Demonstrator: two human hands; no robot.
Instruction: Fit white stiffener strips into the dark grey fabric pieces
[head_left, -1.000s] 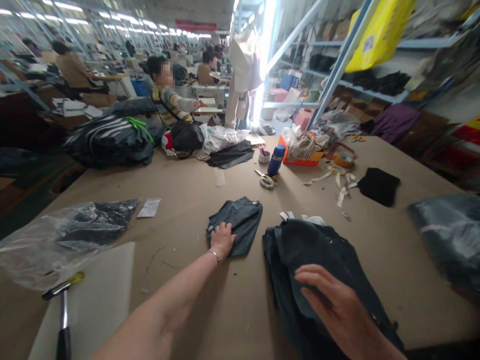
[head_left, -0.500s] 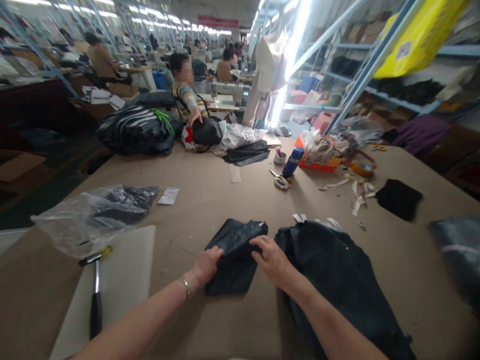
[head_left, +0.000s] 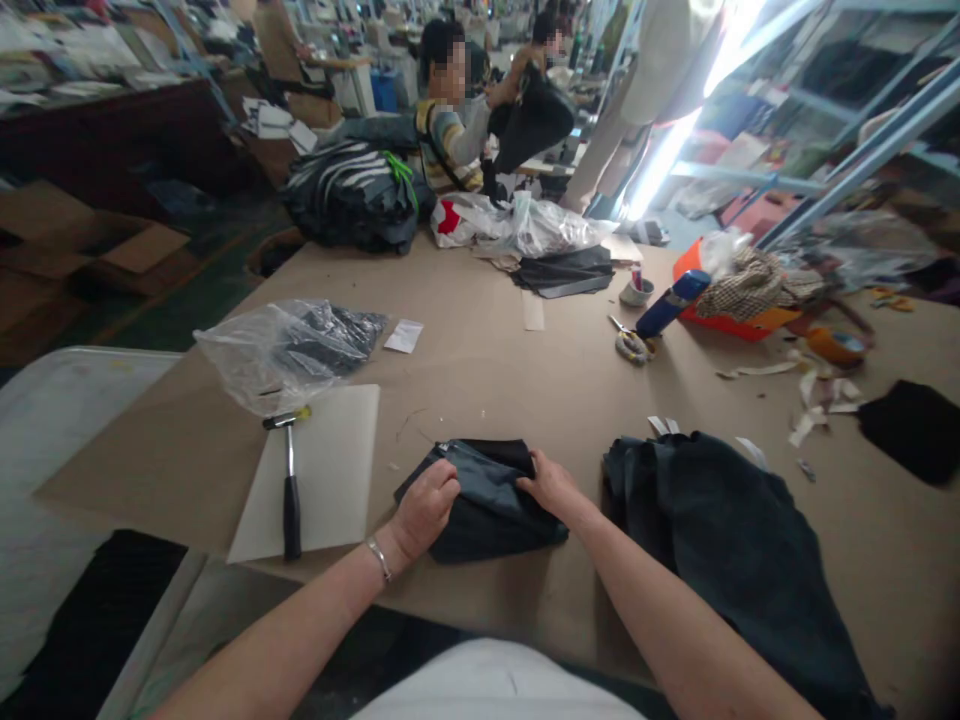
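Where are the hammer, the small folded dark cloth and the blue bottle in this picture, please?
hammer (head_left: 290,500): head view, on the black handle, lying on the white board.
small folded dark cloth (head_left: 487,500): head view, on its middle, between the two hands.
blue bottle (head_left: 671,303): head view, on its tilted body, beside the orange tray.

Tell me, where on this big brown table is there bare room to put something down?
The widest bare patch of the brown table lies between the clear plastic bag of dark cloth, the small folded dark fabric piece and the scissors. Another lies beyond the large dark garment pile. It is crowded around the orange tray and paper strips.
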